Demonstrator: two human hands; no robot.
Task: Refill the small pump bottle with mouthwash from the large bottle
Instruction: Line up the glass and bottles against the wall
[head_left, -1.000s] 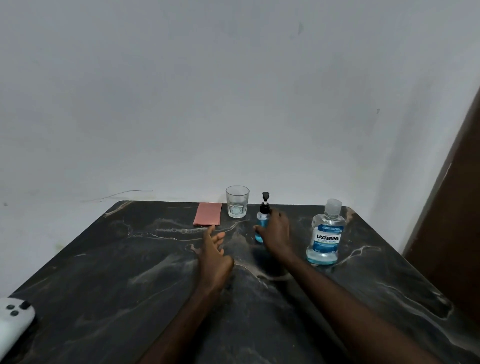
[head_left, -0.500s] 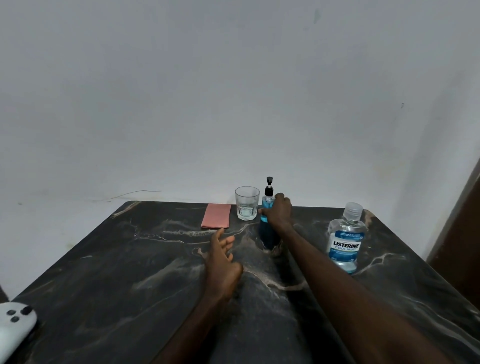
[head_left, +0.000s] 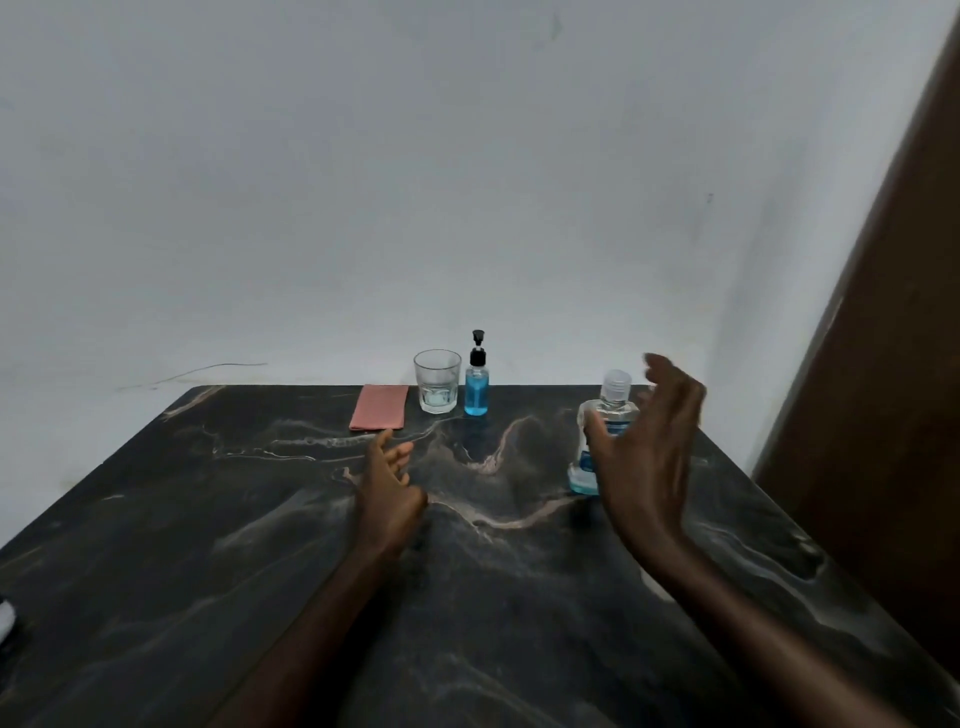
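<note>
Right hand (head_left: 644, 457): raised off the bench, fingers spread and loosely curved, grasping nothing; blurred, hovering just in front of the large bottle, contact not clear.
Left hand (head_left: 389, 493): low over the bench (head_left: 260, 519), fingers relaxed and pointing away, released, holding nothing.
Large bottle (head_left: 613, 410): upright on the bench near the right edge, partly hidden behind the right hand; clear cap on, blue liquid showing only low in the body.
Small pump bottle (head_left: 476, 389): upright at the far edge of the bench, well apart from both hands and from the large bottle; black pump head seated in place, blue liquid inside, exact level hard to read.
Glass (head_left: 437, 382): just beside the small pump bottle on its left, a little clear liquid at the bottom.
Pink cloth (head_left: 379, 414): folded flat, just left of the glass.
Done so far: by the look of it, nothing of the refill; both containers closed, neither in a grasp.
Left to do: grasp the large bottle and take off its cap, unscrew the pump from the small pump bottle, pour across, refit pump and cap.
Judged stage: the very start, probably a reach for the large bottle.
</note>
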